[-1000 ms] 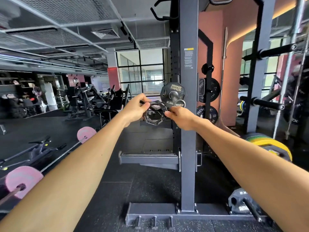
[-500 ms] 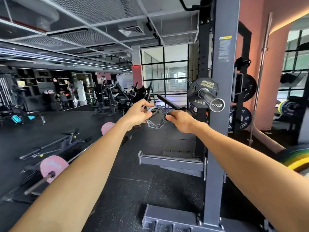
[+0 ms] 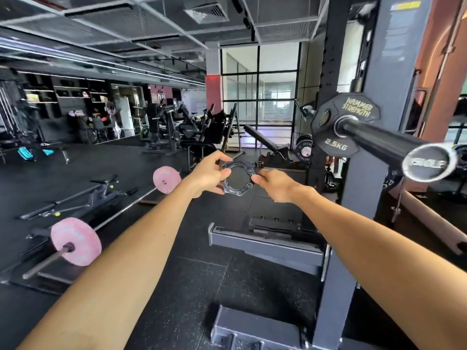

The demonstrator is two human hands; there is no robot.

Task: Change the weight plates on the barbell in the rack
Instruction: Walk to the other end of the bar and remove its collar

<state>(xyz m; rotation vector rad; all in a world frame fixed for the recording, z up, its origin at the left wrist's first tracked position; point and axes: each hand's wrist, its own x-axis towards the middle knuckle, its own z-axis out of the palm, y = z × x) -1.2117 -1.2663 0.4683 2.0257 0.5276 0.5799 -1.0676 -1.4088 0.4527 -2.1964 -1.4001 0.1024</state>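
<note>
My left hand (image 3: pixel 209 174) and right hand (image 3: pixel 275 184) both pinch black ring-shaped plastic collar (image 3: pixel 238 179), off bar. Black 2.5 kg plate (image 3: pixel 353 109) sits unsecured on right barbell sleeve (image 3: pixel 384 142); bump could slide it off.

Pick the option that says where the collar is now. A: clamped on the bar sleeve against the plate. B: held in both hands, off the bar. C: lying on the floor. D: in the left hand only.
B: the left hand and right hand grip opposite sides of the collar, left of the bar, whose sleeve is bare beyond the plate.
</note>
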